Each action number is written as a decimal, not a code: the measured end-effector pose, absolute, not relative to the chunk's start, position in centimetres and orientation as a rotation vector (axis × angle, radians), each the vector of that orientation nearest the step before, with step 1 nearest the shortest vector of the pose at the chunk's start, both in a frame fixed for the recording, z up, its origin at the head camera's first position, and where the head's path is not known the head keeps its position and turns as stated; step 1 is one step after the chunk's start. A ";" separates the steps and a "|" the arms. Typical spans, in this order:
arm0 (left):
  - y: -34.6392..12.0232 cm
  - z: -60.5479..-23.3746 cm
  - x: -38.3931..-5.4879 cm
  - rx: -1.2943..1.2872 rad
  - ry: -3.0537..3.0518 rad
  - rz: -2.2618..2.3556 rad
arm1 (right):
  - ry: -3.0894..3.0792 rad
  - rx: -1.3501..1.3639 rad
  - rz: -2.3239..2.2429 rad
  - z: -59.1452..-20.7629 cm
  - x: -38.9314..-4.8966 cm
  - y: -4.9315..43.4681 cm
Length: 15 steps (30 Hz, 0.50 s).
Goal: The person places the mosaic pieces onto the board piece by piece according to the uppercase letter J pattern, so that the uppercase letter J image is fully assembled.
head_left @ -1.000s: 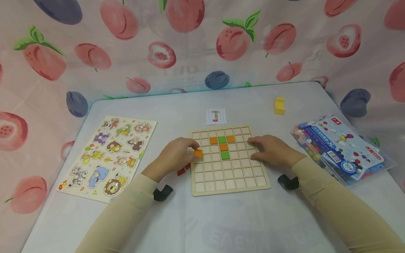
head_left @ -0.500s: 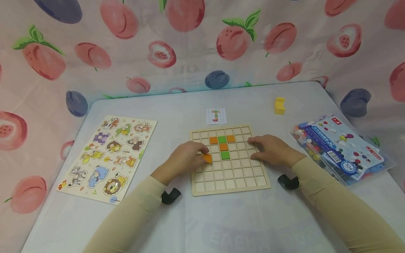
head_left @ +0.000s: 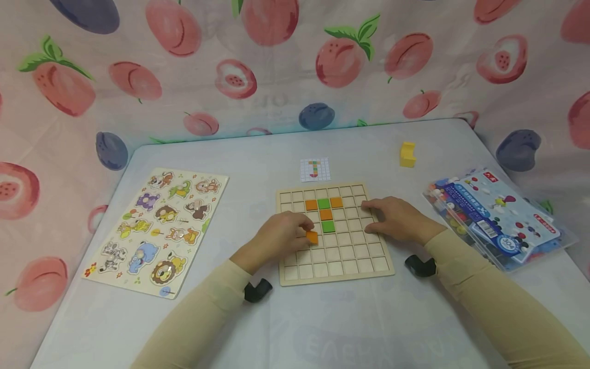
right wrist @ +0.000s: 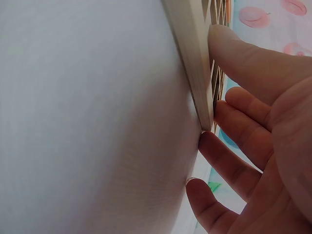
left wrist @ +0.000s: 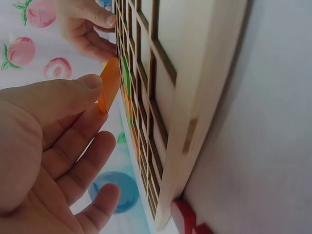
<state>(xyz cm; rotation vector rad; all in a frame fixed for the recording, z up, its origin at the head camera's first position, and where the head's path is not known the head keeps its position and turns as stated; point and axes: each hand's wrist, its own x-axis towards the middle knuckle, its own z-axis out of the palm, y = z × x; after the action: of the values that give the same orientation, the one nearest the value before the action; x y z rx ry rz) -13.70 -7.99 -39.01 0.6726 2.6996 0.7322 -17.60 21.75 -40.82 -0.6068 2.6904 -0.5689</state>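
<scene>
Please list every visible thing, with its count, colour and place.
table: 1, white, foreground
curtain: 1, pink with fruit, behind
grid board: 1, pale wood, centre
flat tiles: 5, 3 orange, 2 green, in board
held tile: 1, orange, tilted at board
red pieces: 2 visible, red, beside board
picture card: 1, mostly white, beyond board
animal puzzle: 1, cream, multicoloured, left
block: 1, yellow, far right
box: 1, clear and blue, right
sleeves: 2, beige, both front sides
wrist devices: 2, black, by sleeves
left hand: 1, bare, pinching held tile
right hand: 1, bare, at board's right edge
</scene>
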 end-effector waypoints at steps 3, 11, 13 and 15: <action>-7.7 -39.2 -13.6 0.687 2.702 0.723 | 2.691 -0.603 -0.564 -40.8 -17.6 21.7; -7.1 -39.6 -13.4 0.740 2.732 0.716 | 2.691 -0.602 -0.568 -40.7 -17.5 21.7; -6.9 -39.6 -13.3 0.743 2.733 0.721 | 2.692 -0.603 -0.568 -40.8 -17.5 21.7; -6.8 -39.6 -13.3 0.749 2.737 0.726 | 2.692 -0.604 -0.566 -40.8 -17.5 21.7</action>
<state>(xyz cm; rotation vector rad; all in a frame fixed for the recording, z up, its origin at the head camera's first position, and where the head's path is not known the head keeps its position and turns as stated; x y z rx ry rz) -13.26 -6.76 -39.64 0.7491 2.7371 0.7265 -17.48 21.72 -40.79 -0.6035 2.6922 -0.5657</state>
